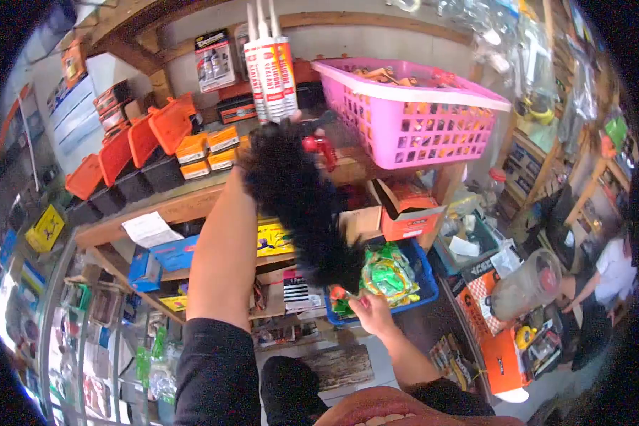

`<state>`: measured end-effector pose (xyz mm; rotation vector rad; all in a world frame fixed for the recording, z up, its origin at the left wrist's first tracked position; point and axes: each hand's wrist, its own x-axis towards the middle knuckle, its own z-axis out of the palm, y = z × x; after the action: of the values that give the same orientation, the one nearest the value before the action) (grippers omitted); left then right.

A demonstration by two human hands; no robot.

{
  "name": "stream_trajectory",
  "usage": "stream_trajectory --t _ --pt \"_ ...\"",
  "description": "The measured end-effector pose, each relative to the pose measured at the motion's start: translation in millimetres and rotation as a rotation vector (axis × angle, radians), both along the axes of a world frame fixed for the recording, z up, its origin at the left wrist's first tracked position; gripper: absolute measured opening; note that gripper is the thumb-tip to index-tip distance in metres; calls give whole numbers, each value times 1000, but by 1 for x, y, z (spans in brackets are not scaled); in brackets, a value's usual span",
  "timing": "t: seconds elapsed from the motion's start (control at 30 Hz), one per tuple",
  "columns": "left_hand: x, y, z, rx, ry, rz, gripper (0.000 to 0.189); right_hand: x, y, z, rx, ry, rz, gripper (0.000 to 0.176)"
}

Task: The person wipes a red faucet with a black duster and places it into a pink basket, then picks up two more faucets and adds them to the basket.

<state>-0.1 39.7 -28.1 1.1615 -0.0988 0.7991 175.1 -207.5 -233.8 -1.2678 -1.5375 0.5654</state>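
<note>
My right hand (370, 312) is closed around the lower end of a black fluffy duster (302, 202), which slants up and to the left across the middle of the view. My left arm reaches up to the upper shelf, and the duster covers nearly all of my left hand (296, 116); only a bit of fingertip shows. Just above it stand white and red silicone sealant tubes (268, 82) with pointed nozzles. A small red item (321, 148) with a dark part shows right beside the duster's upper end.
A pink basket (412, 128) full of small packages stands at the shelf's right. Orange-lidded black bins (124, 160) and small orange boxes (207, 150) line the left. Below are an open red box (408, 224) and a blue basket (422, 298). A person (603, 284) is at far right.
</note>
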Motion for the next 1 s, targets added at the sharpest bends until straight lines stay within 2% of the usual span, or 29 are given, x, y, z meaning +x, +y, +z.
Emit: stream_trajectory --t 0.07,0.1,0.13,0.2,0.23,0.27,0.3,0.33,0.4,0.43,0.47,0.53,0.6,0.67,0.7,0.73,0.8,0.87,0.93,0.97,1.0 --pt "-4 -29 30 -332 199 239 28 9 14 -36 13 111 29 25" --pt "-3 -33 37 -195 355 422 27 10 16 -39 -116 287 51 22" --pt "-1 -30 37 -194 286 245 32 5 8 -18 -250 514 104 22" --pt "-1 -26 33 -214 327 381 29 10 17 -40 -154 284 98 22" --pt "-9 -6 20 -304 254 356 29 15 18 -46 -164 280 108 22" --pt "-11 -2 16 -389 186 319 29 16 17 -38 -30 74 106 22" --pt "-9 -17 9 -369 -197 114 31 18 17 -32 108 -129 88 22" --pt "-16 9 10 -566 -22 373 30 20 16 -35 106 -124 57 22" --pt "3 -39 42 -167 462 543 31 16 18 -40 -193 330 -7 32" --pt "3 -48 47 -170 423 458 31 9 10 -16 -298 466 25 33" --pt "2 -46 46 -170 417 467 31 10 13 -17 -297 460 34 33" --pt "4 -33 35 -296 227 397 35 14 16 -23 -21 -17 5 31" --pt "-20 36 0 -329 61 126 30 16 16 -17 -23 -15 30 30" --pt "3 -47 46 -208 434 550 33 13 14 -9 -260 416 27 29" --pt "-1 -41 46 -159 324 226 31 11 12 -5 -304 489 30 30" --pt "0 -38 43 -155 325 222 31 10 12 -6 -301 491 26 30" --pt "2 -42 38 -295 191 305 33 10 12 -10 48 -22 3 28" --pt "-8 32 0 341 293 535 32 13 14 -15 36 -47 20 27" --pt "2 -10 25 -256 225 394 27 16 23 -40 -57 270 18 27" --pt "-3 -35 40 -204 340 325 26 10 15 -22 -181 439 7 29" --pt "-3 -29 37 -203 340 322 26 11 15 -25 -180 438 4 29"
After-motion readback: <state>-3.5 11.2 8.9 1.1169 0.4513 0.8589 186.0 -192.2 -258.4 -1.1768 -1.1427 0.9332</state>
